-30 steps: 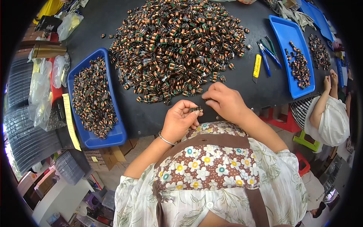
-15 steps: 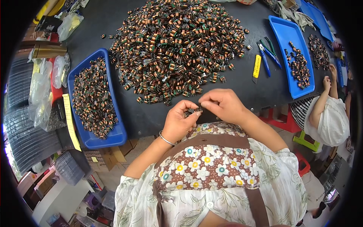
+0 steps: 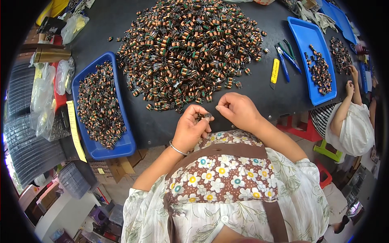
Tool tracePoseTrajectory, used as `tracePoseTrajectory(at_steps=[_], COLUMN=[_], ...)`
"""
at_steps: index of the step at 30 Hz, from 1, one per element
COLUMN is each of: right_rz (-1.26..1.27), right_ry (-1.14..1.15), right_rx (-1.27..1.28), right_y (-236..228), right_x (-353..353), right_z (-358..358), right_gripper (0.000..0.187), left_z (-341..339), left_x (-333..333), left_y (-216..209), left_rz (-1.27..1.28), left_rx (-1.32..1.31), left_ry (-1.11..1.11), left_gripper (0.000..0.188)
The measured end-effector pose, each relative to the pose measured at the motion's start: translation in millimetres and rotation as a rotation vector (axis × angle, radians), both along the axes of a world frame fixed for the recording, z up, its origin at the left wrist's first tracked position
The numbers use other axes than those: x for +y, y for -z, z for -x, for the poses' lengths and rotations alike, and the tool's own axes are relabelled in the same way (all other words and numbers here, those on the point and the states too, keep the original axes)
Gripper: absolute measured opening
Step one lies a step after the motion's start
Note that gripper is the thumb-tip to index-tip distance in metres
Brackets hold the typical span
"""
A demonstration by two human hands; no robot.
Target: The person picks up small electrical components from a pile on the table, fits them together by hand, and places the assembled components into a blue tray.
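My left hand [image 3: 191, 127] is closed around a small wound coil part [image 3: 206, 117] near the front edge of the black table [image 3: 279, 101]. My right hand [image 3: 237, 110] hovers just to its right, thumb and forefinger pinched together, with nothing that I can make out between them. A big heap of small copper-wound coils [image 3: 190, 44] covers the table just beyond both hands. A blue tray [image 3: 121, 141] filled with the same coils lies to my left.
A second blue tray [image 3: 308, 32] with some coils, blue-handled cutters [image 3: 283, 60] and a yellow utility knife [image 3: 274, 72] lie at the right. Another person [image 3: 350, 121] sits at the right. Plastic bags [image 3: 44, 93] and black stacked trays [image 3: 24, 146] crowd the left.
My right hand has drawn slightly apart from my left hand; before, both met at the coil part. The left hand stays where it was.
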State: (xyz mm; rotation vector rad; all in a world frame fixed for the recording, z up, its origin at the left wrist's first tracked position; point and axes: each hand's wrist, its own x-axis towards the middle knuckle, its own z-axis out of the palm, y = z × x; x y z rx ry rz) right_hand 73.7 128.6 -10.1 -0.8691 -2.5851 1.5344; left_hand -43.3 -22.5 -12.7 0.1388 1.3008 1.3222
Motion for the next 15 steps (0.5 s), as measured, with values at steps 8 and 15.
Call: tracePoseTrajectory(at_steps=[8,15], right_rz=[-0.13,-0.332], right_ry=[-0.081,0.151], right_rx=[0.137,0.185], right_y=[-7,-7], right_x=[-4,34], right_z=[-3,-15], right_gripper=[0.011,0.006], left_z=[17,3], left_x=[-13,-10], left_y=[-7,-12], left_rz=[-0.104,0.054], left_rx=[-0.339,1.068], left_ry=[-0.123,0.416], left_gripper=[0.009,0.024])
